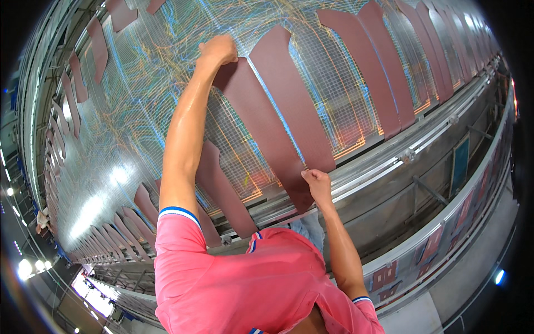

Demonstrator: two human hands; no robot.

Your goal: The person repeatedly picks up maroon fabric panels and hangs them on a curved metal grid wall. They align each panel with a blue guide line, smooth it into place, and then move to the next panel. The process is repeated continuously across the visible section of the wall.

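My left hand is stretched far out over the table, its fingers closed at the far end of a maroon, leather-like panel. The near end of this panel runs past the table's edge. Close to my body, my right hand pinches the panel's right edge near that end. A second maroon panel lies just to the right, with a narrow blue-lined gap between the two. To the left, under my left forearm, rests another cut panel.
The long table is covered with a grid and tangled coloured lines. More panels lie in rows along both sides. A metal rail edges the near side. Beyond it, at lower right, a second surface carries smaller maroon pieces.
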